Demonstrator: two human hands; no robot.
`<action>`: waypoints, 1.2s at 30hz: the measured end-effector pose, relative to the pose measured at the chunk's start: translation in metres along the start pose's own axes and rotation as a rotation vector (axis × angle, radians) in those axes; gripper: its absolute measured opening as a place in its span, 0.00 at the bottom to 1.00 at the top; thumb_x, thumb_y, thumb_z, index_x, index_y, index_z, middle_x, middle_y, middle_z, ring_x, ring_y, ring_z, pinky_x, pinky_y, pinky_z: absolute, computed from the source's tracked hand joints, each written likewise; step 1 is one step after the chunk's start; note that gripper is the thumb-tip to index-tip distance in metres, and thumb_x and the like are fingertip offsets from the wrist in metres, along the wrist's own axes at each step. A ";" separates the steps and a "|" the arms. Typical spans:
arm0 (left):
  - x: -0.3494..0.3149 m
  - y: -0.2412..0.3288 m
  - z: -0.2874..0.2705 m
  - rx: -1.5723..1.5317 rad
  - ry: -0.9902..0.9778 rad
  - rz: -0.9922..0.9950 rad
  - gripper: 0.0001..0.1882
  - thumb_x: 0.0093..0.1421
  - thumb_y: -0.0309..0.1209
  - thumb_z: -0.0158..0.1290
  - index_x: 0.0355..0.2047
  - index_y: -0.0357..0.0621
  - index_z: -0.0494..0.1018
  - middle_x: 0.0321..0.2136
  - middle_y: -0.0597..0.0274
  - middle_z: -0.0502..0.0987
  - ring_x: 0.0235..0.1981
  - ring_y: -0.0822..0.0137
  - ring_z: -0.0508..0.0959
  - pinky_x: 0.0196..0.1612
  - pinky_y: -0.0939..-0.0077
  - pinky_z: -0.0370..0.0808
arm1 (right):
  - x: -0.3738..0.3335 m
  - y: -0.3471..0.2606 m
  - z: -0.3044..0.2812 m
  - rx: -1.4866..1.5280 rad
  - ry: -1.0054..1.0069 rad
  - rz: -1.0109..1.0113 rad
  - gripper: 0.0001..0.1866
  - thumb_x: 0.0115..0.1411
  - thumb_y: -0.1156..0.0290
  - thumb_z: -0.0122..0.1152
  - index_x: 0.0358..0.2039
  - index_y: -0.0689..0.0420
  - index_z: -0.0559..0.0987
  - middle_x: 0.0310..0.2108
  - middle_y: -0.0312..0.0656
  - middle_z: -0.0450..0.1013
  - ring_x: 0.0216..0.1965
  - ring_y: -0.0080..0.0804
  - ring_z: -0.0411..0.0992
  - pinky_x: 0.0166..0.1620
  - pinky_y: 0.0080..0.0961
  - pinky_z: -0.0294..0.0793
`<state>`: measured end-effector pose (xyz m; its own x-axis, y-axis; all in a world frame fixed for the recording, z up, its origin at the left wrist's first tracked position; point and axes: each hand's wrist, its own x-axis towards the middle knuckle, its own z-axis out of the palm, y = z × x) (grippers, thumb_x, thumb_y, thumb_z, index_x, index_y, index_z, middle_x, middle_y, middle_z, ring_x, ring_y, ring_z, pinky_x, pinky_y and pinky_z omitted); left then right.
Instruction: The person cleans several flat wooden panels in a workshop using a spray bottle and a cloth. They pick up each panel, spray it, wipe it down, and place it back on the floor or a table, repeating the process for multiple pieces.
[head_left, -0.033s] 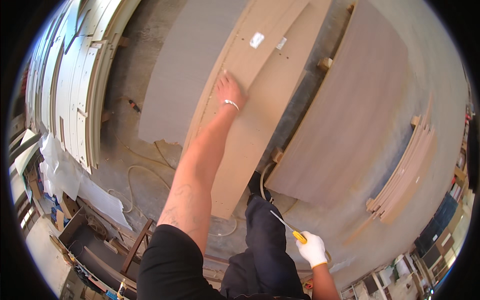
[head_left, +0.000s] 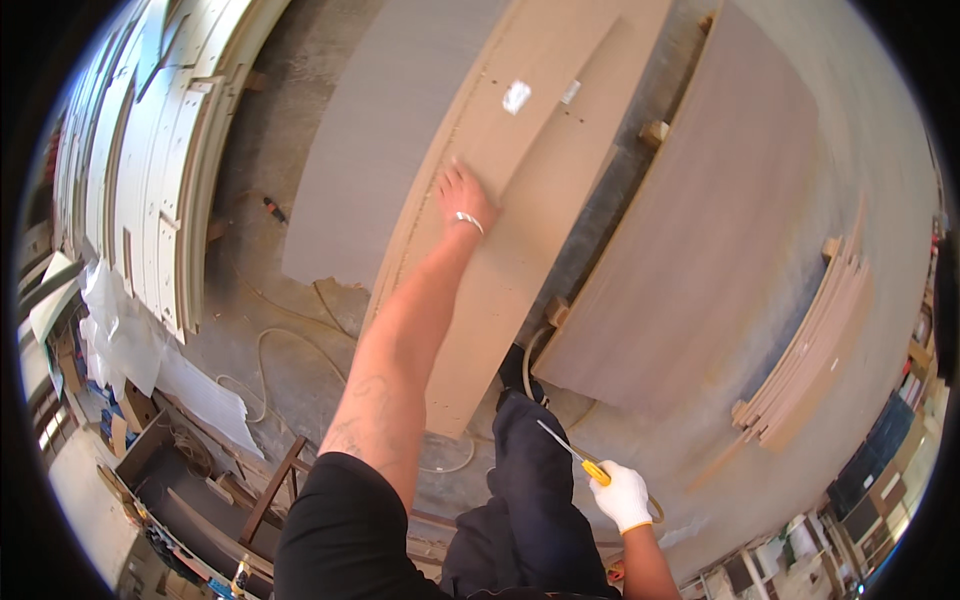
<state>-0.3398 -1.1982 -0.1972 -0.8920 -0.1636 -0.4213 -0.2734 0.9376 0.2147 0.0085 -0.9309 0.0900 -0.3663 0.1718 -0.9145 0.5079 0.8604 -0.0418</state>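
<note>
At 8 o'clock, a dark open-topped box [head_left: 143,450] holds narrow strips and a tangled coil. Toward 11 o'clock the bare left hand [head_left: 467,197] lies flat, fingers loosely extended (slightly blurred), on a smooth tan board [head_left: 470,130] running from near 6 to past 12. At 5, the white-gloved right hand [head_left: 622,497] curls around a yellow-handled tool [head_left: 597,472] with a slim metal shaft.

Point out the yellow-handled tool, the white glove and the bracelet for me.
Yellow-handled tool [head_left: 597,473]: head view, on its yellow handle.
White glove [head_left: 627,498]: head view, on the back of the glove.
Bracelet [head_left: 468,220]: head view, on its band.
</note>
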 end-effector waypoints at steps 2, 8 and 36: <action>-0.047 -0.018 0.003 -0.027 -0.086 -0.104 0.53 0.43 0.44 0.71 0.63 0.31 0.56 0.61 0.44 0.63 0.65 0.46 0.61 0.66 0.53 0.60 | 0.005 -0.013 0.002 -0.044 0.007 -0.039 0.13 0.58 0.55 0.65 0.36 0.51 0.83 0.32 0.52 0.80 0.38 0.56 0.78 0.43 0.48 0.76; -0.246 -0.092 -0.008 -0.314 -0.268 -0.188 0.46 0.38 0.44 0.74 0.52 0.32 0.64 0.49 0.42 0.72 0.52 0.44 0.73 0.58 0.52 0.68 | 0.036 -0.044 -0.024 -0.286 0.105 -0.296 0.18 0.55 0.52 0.66 0.29 0.55 0.82 0.27 0.52 0.79 0.34 0.56 0.78 0.38 0.47 0.76; -1.196 -0.414 -0.086 -0.718 0.530 -1.283 0.61 0.42 0.45 0.69 0.71 0.45 0.48 0.60 0.40 0.65 0.61 0.43 0.69 0.61 0.52 0.70 | -0.420 -0.062 0.254 -0.444 -0.197 -0.735 0.08 0.60 0.66 0.61 0.34 0.57 0.84 0.22 0.41 0.78 0.13 0.25 0.68 0.17 0.29 0.64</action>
<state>0.8095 -1.4169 0.2939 0.0853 -0.9394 -0.3321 -0.8926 -0.2201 0.3935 0.3287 -1.1783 0.3744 -0.3191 -0.5495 -0.7722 -0.1683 0.8347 -0.5244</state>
